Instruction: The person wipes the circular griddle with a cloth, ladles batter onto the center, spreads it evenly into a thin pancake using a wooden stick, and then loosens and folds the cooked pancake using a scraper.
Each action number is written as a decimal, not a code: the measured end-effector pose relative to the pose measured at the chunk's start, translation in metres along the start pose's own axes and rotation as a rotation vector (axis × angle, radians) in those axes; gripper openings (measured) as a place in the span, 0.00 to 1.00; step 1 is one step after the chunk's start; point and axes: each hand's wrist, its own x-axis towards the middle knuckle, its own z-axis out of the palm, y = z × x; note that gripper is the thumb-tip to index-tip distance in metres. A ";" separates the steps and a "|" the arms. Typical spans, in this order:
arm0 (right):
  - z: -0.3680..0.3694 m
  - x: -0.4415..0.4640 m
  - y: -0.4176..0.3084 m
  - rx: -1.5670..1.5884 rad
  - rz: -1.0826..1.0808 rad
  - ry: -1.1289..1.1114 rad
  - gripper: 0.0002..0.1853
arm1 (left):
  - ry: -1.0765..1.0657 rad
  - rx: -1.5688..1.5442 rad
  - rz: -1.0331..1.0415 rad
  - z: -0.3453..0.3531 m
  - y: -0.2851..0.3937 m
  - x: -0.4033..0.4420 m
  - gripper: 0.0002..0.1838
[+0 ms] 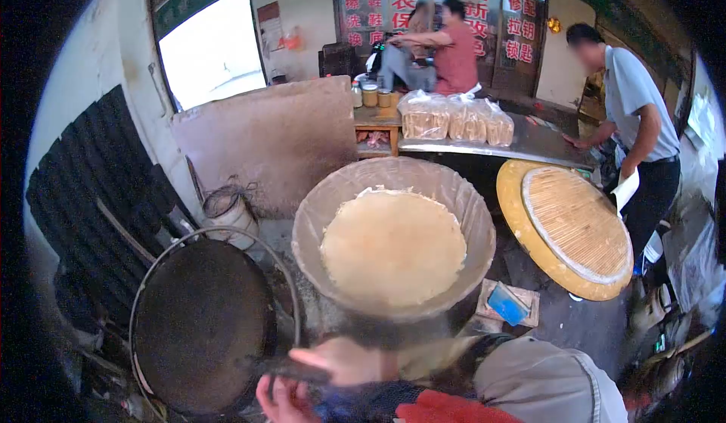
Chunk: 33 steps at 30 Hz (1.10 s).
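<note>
At the bottom of the head view, my left hand [283, 402] is closed around a dark flat object [299, 370] whose kind I cannot make out. My right hand [344, 361] lies just above it, blurred, with a fingertip reaching over the dark object. Whether the right hand grips it too is unclear. Dark blue and red cloth [446, 408] shows beside the left hand. Left of both hands is a wide round black pan [204, 325] inside a metal ring. A large basin lined with clear plastic [393, 172] stands in front, holding a pale floury mass [393, 245].
A round slatted bamboo lid [578, 219] leans at the right near a person in a light blue shirt [643, 90]. Bagged goods [454, 117] and jars [369, 95] stand behind. A blue object [508, 304] lies right of the basin; a bucket [231, 211] stands left.
</note>
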 end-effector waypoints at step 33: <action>0.005 -0.390 0.241 0.699 1.305 0.129 0.22 | -0.389 0.943 0.360 0.008 -0.092 -0.072 0.14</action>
